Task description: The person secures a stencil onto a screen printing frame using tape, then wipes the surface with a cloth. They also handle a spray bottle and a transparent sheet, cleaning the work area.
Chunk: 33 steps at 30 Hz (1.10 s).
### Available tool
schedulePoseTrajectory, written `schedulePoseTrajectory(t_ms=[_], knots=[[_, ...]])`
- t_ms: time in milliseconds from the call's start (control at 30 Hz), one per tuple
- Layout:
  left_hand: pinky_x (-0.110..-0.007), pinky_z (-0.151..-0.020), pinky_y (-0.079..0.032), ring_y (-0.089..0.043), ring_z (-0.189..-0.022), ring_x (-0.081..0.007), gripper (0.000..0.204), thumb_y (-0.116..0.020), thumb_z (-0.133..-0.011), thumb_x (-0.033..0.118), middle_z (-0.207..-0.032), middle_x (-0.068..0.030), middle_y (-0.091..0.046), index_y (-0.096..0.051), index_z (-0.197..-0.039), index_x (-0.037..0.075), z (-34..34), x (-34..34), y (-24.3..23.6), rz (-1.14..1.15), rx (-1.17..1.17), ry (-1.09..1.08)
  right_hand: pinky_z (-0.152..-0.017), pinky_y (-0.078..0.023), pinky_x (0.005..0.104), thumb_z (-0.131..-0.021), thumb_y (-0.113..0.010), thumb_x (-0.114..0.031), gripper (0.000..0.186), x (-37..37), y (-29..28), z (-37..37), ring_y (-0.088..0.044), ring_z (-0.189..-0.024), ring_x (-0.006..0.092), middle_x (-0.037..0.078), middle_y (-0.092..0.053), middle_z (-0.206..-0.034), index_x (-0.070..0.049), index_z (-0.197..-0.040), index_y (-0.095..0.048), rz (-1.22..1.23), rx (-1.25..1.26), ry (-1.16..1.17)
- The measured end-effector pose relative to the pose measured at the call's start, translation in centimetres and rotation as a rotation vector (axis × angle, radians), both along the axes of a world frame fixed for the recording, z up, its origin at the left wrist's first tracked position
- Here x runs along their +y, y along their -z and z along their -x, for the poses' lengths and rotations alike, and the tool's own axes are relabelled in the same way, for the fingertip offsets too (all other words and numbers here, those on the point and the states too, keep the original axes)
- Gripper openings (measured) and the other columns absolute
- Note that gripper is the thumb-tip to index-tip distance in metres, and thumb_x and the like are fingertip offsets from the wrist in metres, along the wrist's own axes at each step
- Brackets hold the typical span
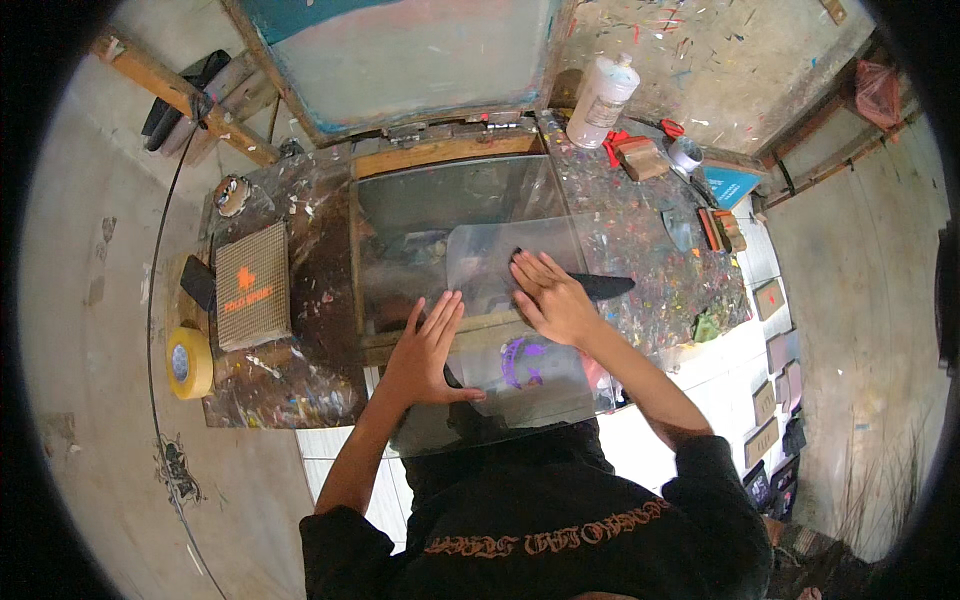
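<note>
My left hand [430,350] lies with its fingers stretched and its thumb spread, on a clear sheet [490,255] over a wooden-framed glass panel [420,200]. Flat on the same sheet, to the right, rests my right hand [550,298] with its fingers extended. A black pointed item [605,286] sticks out to the right from beside that hand; its kind and the rest of it are hidden. Nearer my body, a purple printed design [522,362] shows on a transparent surface that overhangs the table's front edge.
A paint-stained table [650,240] surrounds the panel. On its left are a checked block with an orange print [252,288] and a yellow tape roll [190,362]. A white bottle [602,100], wooden-handled squeegees [640,158] and a small cup [685,153] stand right. A raised frame [420,70] rises behind.
</note>
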<state>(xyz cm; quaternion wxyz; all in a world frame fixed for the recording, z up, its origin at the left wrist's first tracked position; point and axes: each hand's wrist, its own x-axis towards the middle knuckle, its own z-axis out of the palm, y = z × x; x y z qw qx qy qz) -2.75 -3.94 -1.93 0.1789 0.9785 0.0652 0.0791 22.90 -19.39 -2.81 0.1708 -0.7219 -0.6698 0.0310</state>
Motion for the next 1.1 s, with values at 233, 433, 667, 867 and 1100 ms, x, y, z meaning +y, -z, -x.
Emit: schedulePoseTrajectory(t_ms=[233,433,667,867,1100], knots=[[-0.055,-0.127,-0.011,-0.025,-0.156,-0.0339,0.137,-0.064,-0.068,0.091,-0.164,-0.0244,-0.031,-0.033,-0.153,-0.013,0.2,0.0,-0.2,0.010,0.008,-0.002,-0.127,-0.024,0.0451,-0.106,-0.043,-0.031,0.054,-0.8,-0.9,0.6,-0.042,-0.147,0.0311,0.022,-0.054,-0.149,0.008,-0.142,-0.053,0.048,-0.034,-0.013],[-0.056,-0.127,-0.012,-0.024,-0.156,-0.0335,0.136,-0.068,-0.067,0.087,-0.164,-0.0239,-0.030,-0.032,-0.153,-0.013,0.2,0.0,-0.3,0.000,0.026,0.007,-0.126,-0.024,0.0457,-0.106,-0.043,-0.029,0.051,2.6,0.5,1.5,-0.043,-0.146,0.0300,0.021,-0.054,-0.149,0.005,-0.142,-0.054,-0.015,-0.023,-0.041],[-0.056,-0.127,-0.011,-0.023,-0.156,-0.0337,0.137,-0.069,-0.066,0.087,-0.165,-0.0236,-0.030,-0.032,-0.153,-0.012,-0.2,0.0,-0.5,-0.011,0.026,0.013,-0.127,-0.021,0.0457,-0.106,-0.041,-0.029,0.052,2.4,0.6,0.3,-0.041,-0.148,0.0284,0.018,-0.052,-0.152,0.004,-0.144,-0.053,0.011,-0.041,-0.051],[-0.056,-0.126,-0.012,-0.024,-0.156,-0.0338,0.137,-0.070,-0.066,0.087,-0.165,-0.0233,-0.029,-0.032,-0.153,-0.012,0.2,0.0,-0.2,-0.005,0.023,-0.002,-0.128,-0.020,0.0464,-0.105,-0.041,-0.028,0.052,-0.8,-0.3,0.4,-0.038,-0.150,0.0279,0.018,-0.050,-0.155,0.003,-0.146,-0.051,0.040,-0.079,-0.037],[-0.056,-0.126,-0.012,-0.026,-0.156,-0.0345,0.135,-0.073,-0.066,0.083,-0.164,-0.0240,-0.031,-0.032,-0.153,-0.012,0.3,0.0,-0.1,0.021,-0.007,0.003,-0.127,-0.022,0.0470,-0.105,-0.041,-0.027,0.052,-2.1,0.5,1.1,-0.041,-0.148,0.0297,0.020,-0.051,-0.152,0.007,-0.142,-0.054,0.010,-0.057,-0.028]])
